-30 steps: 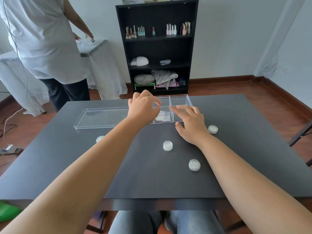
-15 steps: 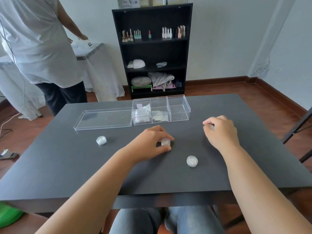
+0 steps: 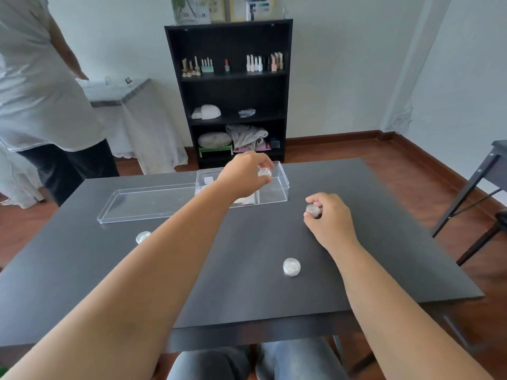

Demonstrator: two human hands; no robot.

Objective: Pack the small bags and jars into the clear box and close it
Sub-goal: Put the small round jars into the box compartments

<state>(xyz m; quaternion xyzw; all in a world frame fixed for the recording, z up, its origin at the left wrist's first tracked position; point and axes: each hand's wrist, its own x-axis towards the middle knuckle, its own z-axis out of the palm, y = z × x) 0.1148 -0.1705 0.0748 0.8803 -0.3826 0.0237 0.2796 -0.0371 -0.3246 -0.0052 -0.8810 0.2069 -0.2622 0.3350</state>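
The clear box [image 3: 282, 185] with dividers stands at the far middle of the dark table [image 3: 192, 256]. Its flat lid [image 3: 148, 202] lies open to the left. My left hand [image 3: 244, 175] hovers over the box's right compartments, pinching a small round jar [image 3: 264, 172]. My right hand [image 3: 329, 218] is lifted just off the table to the right of the box and holds another jar [image 3: 312, 210]. Two more jars rest on the table, one at the front centre [image 3: 291, 266] and one at the left [image 3: 142, 237]. A small bag [image 3: 242, 201] shows in the box under my wrist.
A person in a white top [image 3: 41, 100] stands at the far left beside a draped table [image 3: 131, 113]. A black shelf unit [image 3: 233, 91] with small bottles is behind the table. A dark chair frame [image 3: 482, 193] is at the right.
My left hand picked a jar off the table's middle and carried it up over the box. My right hand lifted its jar off the table. The camera has tilted slightly.
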